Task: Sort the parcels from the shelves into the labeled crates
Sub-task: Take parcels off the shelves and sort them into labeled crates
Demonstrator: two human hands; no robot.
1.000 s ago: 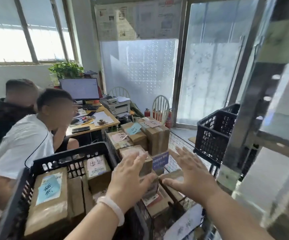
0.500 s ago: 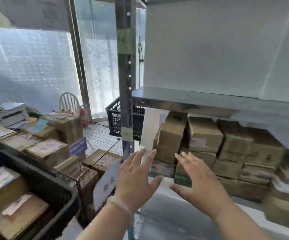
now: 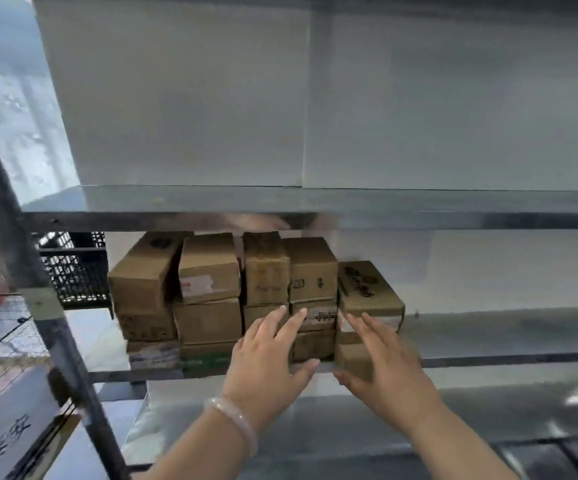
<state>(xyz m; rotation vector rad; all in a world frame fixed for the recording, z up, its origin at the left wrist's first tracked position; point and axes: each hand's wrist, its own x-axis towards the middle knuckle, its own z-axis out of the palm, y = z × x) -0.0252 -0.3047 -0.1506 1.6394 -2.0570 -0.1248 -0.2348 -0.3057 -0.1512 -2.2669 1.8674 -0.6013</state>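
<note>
Grips spread, fingers straight: left hand [image 3: 266, 360] and right hand [image 3: 386, 365] before stacked parcels [image 3: 208, 268] on shelf [image 3: 495, 360]; contact unclear.

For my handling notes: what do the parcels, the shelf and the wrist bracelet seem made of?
Parcels: brown cardboard, matte, with creased edges and paper labels. Shelf: probably sheet metal, grey with a dull sheen and faint reflections. Bracelet: pale, translucent, glossy; perhaps jade or glass.

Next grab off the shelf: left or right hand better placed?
Right, probably. The right hand spreads over the end column, whose outer side is free, with its thumb by the bottom box. The left hand faces middle boxes hemmed in on both sides.
</note>
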